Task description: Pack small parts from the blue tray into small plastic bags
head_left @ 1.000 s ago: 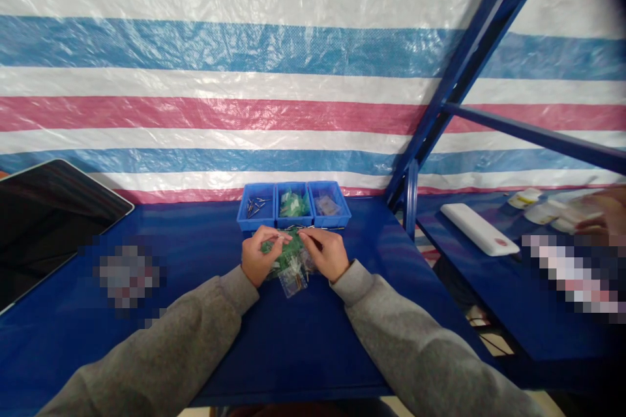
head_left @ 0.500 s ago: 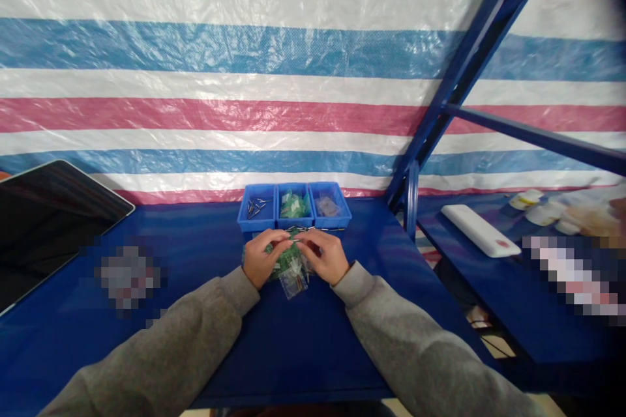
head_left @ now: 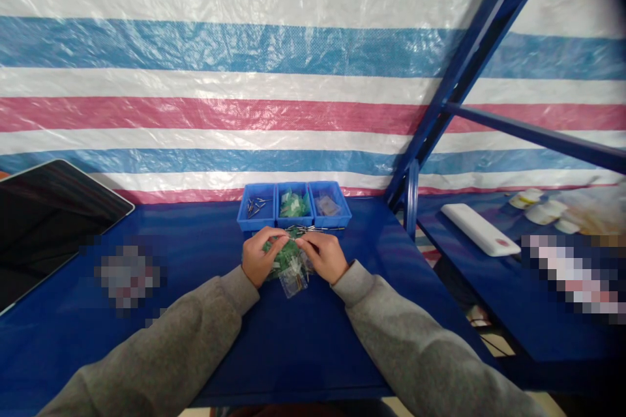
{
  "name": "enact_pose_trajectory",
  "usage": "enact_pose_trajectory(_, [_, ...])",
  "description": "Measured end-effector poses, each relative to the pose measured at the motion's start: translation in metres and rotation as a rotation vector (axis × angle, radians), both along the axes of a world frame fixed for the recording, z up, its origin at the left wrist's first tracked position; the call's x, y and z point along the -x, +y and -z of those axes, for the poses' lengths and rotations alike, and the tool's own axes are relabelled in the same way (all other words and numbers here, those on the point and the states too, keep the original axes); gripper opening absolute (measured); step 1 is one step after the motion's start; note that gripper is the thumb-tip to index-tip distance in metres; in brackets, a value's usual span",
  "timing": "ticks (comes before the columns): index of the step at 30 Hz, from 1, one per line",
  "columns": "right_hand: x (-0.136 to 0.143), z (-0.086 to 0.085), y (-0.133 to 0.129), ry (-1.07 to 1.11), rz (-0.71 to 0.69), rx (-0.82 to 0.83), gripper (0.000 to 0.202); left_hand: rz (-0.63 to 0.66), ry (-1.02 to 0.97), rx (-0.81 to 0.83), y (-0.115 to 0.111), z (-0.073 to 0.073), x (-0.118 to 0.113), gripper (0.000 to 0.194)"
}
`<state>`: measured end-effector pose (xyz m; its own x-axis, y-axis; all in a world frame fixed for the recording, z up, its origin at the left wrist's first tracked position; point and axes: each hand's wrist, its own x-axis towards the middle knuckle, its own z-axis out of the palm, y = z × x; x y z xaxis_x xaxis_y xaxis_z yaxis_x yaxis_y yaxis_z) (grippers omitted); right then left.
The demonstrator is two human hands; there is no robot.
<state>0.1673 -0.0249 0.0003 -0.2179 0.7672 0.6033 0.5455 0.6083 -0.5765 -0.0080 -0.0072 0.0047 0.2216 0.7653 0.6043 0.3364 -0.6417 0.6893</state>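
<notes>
My left hand [head_left: 261, 257] and my right hand [head_left: 325, 255] face each other with fingertips pinched close together, over a pile of green packets [head_left: 287, 258]. What they pinch is too small to make out. A clear bag [head_left: 295, 279] with small pieces inside lies at the front of the pile. Behind my hands, thin metal pieces [head_left: 317, 229] lie on the blue table. Three joined blue bins stand at the back: the left bin [head_left: 257, 225] holds metal pieces, the middle bin [head_left: 295, 223] green packets, the right bin [head_left: 333, 222] clear bags.
A dark flat screen [head_left: 53, 221] stands at the left, near a blurred-out item [head_left: 128, 275]. A blue metal frame [head_left: 440, 111] rises at the right. Beyond it, a second blue table [head_left: 493, 293] bears a white oblong device [head_left: 479, 229] and white-and-yellow rolls [head_left: 527, 198].
The fingertips of both hands have shifted slightly, with the left hand a little higher. The pile and the bins look the same.
</notes>
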Motion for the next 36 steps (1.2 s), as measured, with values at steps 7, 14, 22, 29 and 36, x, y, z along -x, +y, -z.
enact_pose_trajectory(7, [-0.002, 0.001, 0.001, -0.018, 0.108, -0.010, 0.039, 0.109, -0.121, 0.122, -0.003, 0.005, -0.003, 0.008])
enact_pose_trajectory(14, [-0.003, 0.000, 0.000, 0.022, 0.147, -0.005, 0.036, 0.015, 0.144, -0.074, 0.001, 0.002, -0.002, 0.013])
enact_pose_trajectory(22, [-0.002, -0.003, -0.004, 0.063, -0.001, 0.003, 0.019, -0.081, 0.056, -0.073, 0.005, 0.010, 0.001, 0.016])
enact_pose_trajectory(29, [0.000, -0.001, -0.003, 0.090, -0.013, -0.002, 0.020, -0.018, 0.058, -0.042, 0.004, 0.009, 0.001, 0.022])
enact_pose_trajectory(36, [-0.002, 0.000, 0.000, 0.100, 0.014, -0.004, 0.022, -0.028, 0.074, -0.009, 0.003, 0.003, 0.001, 0.014])
